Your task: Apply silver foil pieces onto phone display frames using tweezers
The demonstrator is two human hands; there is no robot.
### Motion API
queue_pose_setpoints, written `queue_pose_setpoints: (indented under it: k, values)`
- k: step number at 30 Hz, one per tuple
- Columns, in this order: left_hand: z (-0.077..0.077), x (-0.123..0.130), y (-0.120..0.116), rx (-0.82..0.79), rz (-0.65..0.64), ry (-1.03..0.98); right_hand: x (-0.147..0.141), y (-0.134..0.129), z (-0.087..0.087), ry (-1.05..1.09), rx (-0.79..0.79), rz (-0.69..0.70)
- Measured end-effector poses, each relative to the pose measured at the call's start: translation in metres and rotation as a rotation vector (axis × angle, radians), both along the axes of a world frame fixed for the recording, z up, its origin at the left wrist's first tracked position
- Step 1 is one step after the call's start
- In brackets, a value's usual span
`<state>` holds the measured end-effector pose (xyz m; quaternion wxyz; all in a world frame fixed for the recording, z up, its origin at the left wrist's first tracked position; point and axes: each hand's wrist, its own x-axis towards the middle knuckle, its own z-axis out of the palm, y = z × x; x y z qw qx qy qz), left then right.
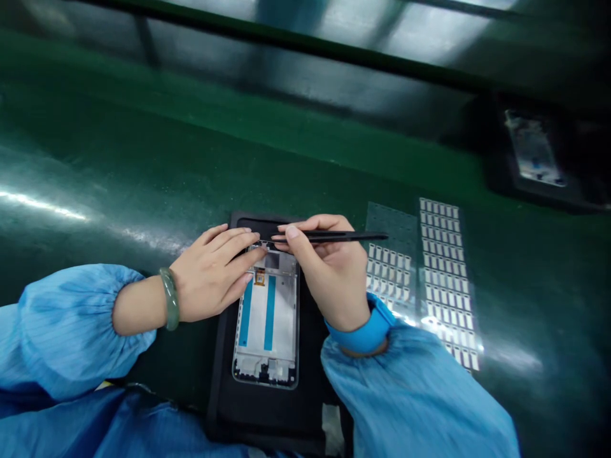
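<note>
A phone frame point(284, 318) with two blue strips and a small orange flex part lies in a black tray point(315, 394) in front of me. My left hand point(217, 270) rests over its upper left edge, fingers stretched out and lying flat. In my right hand point(334, 267) black tweezers point(344, 236) are pinched between thumb and fingers. Their tips point left at the top end of the phone frame, close to my left fingertips. Whether the tips hold anything is too small to tell.
Right of the tray lie two clear sheets with rows of small whitish pieces, a partly filled sheet point(389, 270) and a fuller sheet point(443, 267). At the far right another phone frame point(534, 149) sits in a black tray point(501, 172). The green bench point(119, 172) has a raised back edge.
</note>
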<state>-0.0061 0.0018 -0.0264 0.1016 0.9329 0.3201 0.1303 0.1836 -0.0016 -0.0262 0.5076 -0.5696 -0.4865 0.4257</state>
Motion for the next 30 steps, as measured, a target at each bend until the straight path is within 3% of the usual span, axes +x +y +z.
queue_pose_setpoints:
  k: [15,30]
  values:
    - [-0.0001,-0.0007,0.0009,-0.016,0.0,-0.004,-0.0021,-0.0024,0.0048,-0.015,-0.005,-0.01]
    - [0.0013,-0.0004,0.0039,-0.024,-0.007,-0.002,-0.002,-0.0035,0.0029,-0.241,0.043,-0.01]
